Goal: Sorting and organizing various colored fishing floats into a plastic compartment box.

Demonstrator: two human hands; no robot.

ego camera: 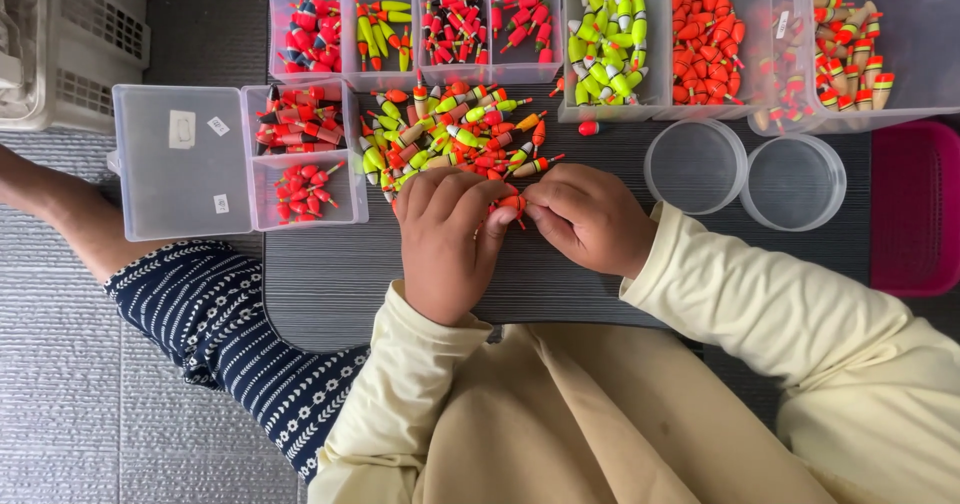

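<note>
Hands first: two of them, both the person's own, meeting at the middle of the dark board (330,294). The left hand (447,244) and the right hand (590,219) pinch one small orange-red float (512,204) between their fingertips, fingers closed narrowly about it. Most of the float is hidden by the fingers, so its long axis cannot be told.

Just past the knuckles, toward twelve o'clock, lies one loose heap of floats (455,134), too many to count, red, orange and yellow-green, pointing every way. One stray red float (588,127) lies alone at about one o'clock from the hands.

At two o'clock stand two round clear tubs (745,169), side by side and touching. At nine to ten o'clock sits one clear divided case (185,159), its near two cells holding red floats.

Farthest off, along the top edge, five clear bins (620,39) stand in a row, sorted by colour: red and yellow-green at eleven, yellow-green at twelve, red-orange and tan at one to two. One pink basket (915,209) is at three o'clock.
</note>
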